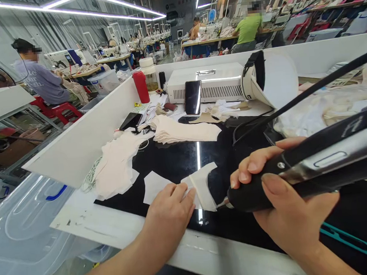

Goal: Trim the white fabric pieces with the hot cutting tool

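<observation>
Both hands are working a white fabric piece (203,187) lying on the black tabletop (172,159): the left hand (169,215) is pressing it flat, and the right hand (288,214) is gripping a handheld tool (331,159) whose tip is touching its edge. Following that edge is likely calling for a steady hold-down.

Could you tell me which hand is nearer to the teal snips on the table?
Right. The right hand, gripping the black tool, sits just left of the teal snips; the left hand rests on a white fabric piece, farther left.
</observation>
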Action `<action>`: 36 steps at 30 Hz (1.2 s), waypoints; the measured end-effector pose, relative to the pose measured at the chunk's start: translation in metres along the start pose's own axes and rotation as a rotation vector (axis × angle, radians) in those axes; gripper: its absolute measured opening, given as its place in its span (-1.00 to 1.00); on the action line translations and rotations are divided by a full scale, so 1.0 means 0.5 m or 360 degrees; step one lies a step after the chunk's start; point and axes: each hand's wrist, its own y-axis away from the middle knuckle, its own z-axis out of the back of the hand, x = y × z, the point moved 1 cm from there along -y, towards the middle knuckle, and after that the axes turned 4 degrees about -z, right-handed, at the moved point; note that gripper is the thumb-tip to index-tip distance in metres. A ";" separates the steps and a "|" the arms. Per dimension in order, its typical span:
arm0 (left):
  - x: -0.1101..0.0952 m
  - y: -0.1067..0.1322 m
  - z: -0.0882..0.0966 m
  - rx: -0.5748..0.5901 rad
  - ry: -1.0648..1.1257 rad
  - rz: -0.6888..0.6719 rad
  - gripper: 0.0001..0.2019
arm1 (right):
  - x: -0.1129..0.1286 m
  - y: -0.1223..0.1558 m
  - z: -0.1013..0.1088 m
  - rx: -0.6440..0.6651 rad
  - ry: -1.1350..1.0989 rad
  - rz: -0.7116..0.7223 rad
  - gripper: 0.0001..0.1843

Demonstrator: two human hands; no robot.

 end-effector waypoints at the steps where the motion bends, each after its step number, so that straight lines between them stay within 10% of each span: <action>1: -0.002 -0.001 0.001 0.0001 -0.0016 0.0003 -0.79 | -0.003 0.001 0.000 0.0015 0.0007 -0.0001 -0.53; 9: -0.033 0.007 0.018 -0.0078 -0.0263 0.0101 -0.83 | -0.005 0.007 0.003 0.0049 0.0038 -0.0006 -0.54; 18: -0.054 -0.017 0.011 -0.0327 0.0298 -0.0558 -0.70 | -0.003 0.012 0.005 0.0064 0.0034 -0.0032 -0.55; 36: -0.018 -0.021 -0.026 -0.0555 0.0348 -0.0449 -0.74 | 0.006 0.003 0.004 0.0106 -0.0008 -0.0023 -0.57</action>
